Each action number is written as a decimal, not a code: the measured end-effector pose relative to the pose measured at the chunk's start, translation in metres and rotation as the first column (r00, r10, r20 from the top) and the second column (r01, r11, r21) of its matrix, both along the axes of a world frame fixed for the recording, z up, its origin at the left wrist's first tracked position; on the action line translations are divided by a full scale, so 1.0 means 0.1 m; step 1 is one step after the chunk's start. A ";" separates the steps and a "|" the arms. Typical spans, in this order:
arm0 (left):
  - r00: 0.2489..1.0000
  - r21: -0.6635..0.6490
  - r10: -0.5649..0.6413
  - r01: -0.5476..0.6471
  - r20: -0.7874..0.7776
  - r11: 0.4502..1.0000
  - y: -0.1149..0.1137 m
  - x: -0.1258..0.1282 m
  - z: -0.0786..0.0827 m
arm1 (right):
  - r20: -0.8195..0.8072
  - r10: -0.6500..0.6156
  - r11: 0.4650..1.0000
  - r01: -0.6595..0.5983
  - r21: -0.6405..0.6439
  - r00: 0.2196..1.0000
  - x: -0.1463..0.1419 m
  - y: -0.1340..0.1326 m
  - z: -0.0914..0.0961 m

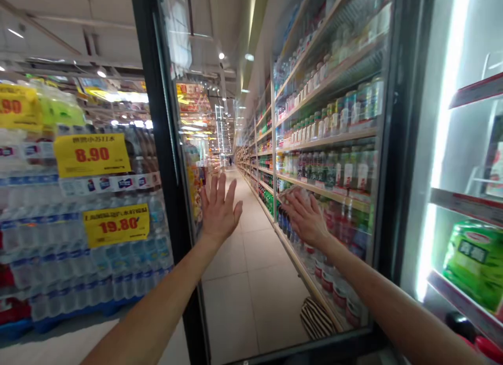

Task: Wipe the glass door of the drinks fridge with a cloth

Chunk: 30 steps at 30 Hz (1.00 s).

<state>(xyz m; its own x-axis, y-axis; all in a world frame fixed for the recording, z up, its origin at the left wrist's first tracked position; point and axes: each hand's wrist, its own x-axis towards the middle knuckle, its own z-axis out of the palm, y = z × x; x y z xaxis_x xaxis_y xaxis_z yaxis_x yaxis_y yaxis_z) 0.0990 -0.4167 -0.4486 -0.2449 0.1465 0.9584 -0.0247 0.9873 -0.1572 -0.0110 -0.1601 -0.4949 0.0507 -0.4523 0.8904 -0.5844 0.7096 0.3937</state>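
A glass door point(231, 302) with a dark frame point(157, 108) stands in front of me. My left hand point(220, 213) is stretched out flat at the glass, fingers spread, with nothing in it. On the right part of the pane, my right hand point(310, 221) presses a crumpled pale cloth point(288, 193) to the glass. Its fingers lie over most of the cloth, so only the upper left edge shows. Rows of bottled drinks point(322, 121) and a tiled aisle appear in the pane; I cannot tell how much is reflection.
Stacked packs of bottles point(47, 260) stand on the left, with a yellow price sign point(92, 155) and another price sign point(118, 226). To the right, lit cooler shelves point(467, 210) hold a green package point(473, 262). A striped item point(320, 319) shows low in the pane.
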 end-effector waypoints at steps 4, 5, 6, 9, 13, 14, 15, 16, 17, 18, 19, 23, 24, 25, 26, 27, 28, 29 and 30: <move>1.000 0.006 -0.007 0.007 0.022 1.000 0.01 0.01 0.00 | 0.073 -0.036 0.848 0.069 -0.526 0.997 -0.22 0.21 0.27; 1.000 0.008 -0.006 0.006 0.025 1.000 0.01 0.01 0.00 | 0.089 -0.029 0.773 0.079 -0.630 0.996 -0.25 0.23 0.32; 1.000 0.008 -0.004 0.004 0.022 1.000 0.01 0.01 0.00 | 0.090 -0.023 0.733 0.078 -0.675 0.996 -0.25 0.21 0.35; 1.000 0.004 0.005 -0.005 0.014 1.000 0.01 0.01 0.00 | 0.049 -0.014 0.896 0.034 -0.444 0.999 -0.13 0.06 0.28; 1.000 -0.010 0.018 -0.017 0.018 1.000 0.01 0.02 -0.01 | 0.031 -0.009 0.982 0.015 -0.191 0.999 -0.15 0.14 0.17; 1.000 -0.019 0.023 -0.023 0.015 1.000 0.01 0.02 -0.01 | 0.061 -0.026 0.939 0.046 -0.341 0.998 -0.22 0.24 0.19; 1.000 -0.029 0.030 -0.030 0.008 0.999 0.01 0.02 -0.01 | 0.100 -0.040 0.852 0.087 -0.516 0.994 -0.30 0.34 0.22; 0.999 -0.041 0.036 -0.036 -0.001 0.998 0.01 0.02 -0.01 | 0.137 -0.045 0.740 0.125 -0.661 0.990 -0.37 0.42 0.25; 0.999 -0.053 0.043 -0.043 -0.012 0.998 0.01 0.02 -0.01 | 0.158 -0.042 0.644 0.148 -0.751 0.987 -0.42 0.47 0.28; 0.998 -0.062 0.049 -0.051 -0.024 0.997 0.01 0.02 -0.01 | 0.161 -0.037 0.603 0.151 -0.784 0.986 -0.43 0.48 0.30; 0.998 -0.070 0.055 -0.058 -0.036 0.996 0.01 0.02 -0.01 | 0.150 -0.034 0.623 0.139 -0.770 0.988 -0.41 0.44 0.29; 0.996 -0.084 0.068 -0.072 -0.052 0.994 0.00 0.01 -0.01 | 0.061 0.014 0.935 0.009 -0.354 0.998 -0.18 0.12 0.12; 0.996 -0.086 0.069 -0.074 -0.053 0.994 -0.01 0.01 -0.02 | 0.039 0.025 0.970 -0.015 -0.242 0.999 -0.14 0.09 0.09; 0.996 -0.089 0.071 -0.076 -0.053 0.993 -0.01 0.01 -0.02 | 0.029 0.027 0.981 -0.021 -0.190 0.999 -0.14 0.09 0.08; 0.996 -0.091 0.073 -0.077 -0.053 0.993 -0.01 0.01 -0.02 | 0.030 0.018 0.976 -0.011 -0.217 0.999 -0.17 0.14 0.09; 0.996 -0.092 0.074 -0.079 -0.057 0.993 -0.01 0.01 -0.02 | 0.042 0.004 0.949 0.009 -0.316 0.999 -0.22 0.22 0.11; 0.995 -0.094 0.073 -0.079 -0.062 0.993 -0.01 0.00 -0.03 | 0.064 -0.006 0.888 0.035 -0.458 0.998 -0.28 0.30 0.15; 0.995 -0.095 0.071 -0.077 -0.063 0.993 -0.02 0.00 -0.03 | 0.089 -0.007 0.802 0.059 -0.594 0.996 -0.34 0.38 0.20; 0.996 -0.094 0.069 -0.074 -0.060 0.993 -0.01 0.00 -0.03 | 0.108 -0.001 0.717 0.076 -0.693 0.994 -0.39 0.43 0.23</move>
